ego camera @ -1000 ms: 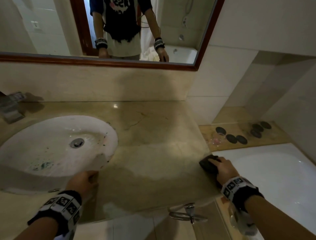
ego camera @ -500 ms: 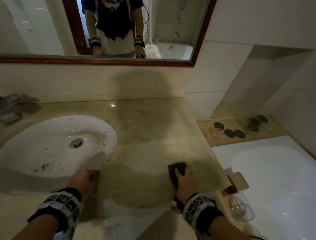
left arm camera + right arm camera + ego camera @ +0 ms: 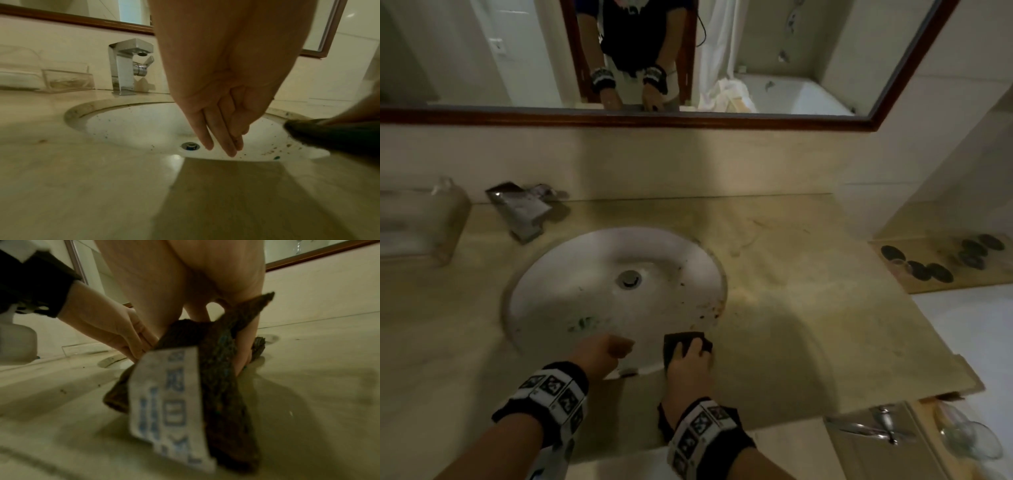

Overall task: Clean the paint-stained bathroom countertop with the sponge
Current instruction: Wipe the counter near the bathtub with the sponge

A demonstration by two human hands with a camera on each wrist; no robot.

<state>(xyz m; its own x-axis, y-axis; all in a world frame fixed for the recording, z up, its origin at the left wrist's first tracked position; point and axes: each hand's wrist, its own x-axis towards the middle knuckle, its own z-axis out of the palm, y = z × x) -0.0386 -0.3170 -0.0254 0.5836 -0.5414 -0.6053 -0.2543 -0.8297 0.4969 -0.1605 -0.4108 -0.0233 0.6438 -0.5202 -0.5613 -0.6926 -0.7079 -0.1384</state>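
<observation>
Pressing the sponge (image 3: 686,343) flat, your right hand (image 3: 689,368) grips it at the basin (image 3: 592,270) edge. Keep your left hand (image 3: 599,354), empty with straight fingers, clear.

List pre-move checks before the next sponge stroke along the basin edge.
1. Right hand holds the sponge: ok.
2. Sponge flat on the countertop: not ok, right wrist view shows it crumpled, its label hanging loose.
3. Left hand clear of the sponge's path: not ok, it lies close beside it at the sink rim.
4. Left hand empty, fingers straight: ok.
5. Stains left near the rim: cannot tell, dim.
</observation>
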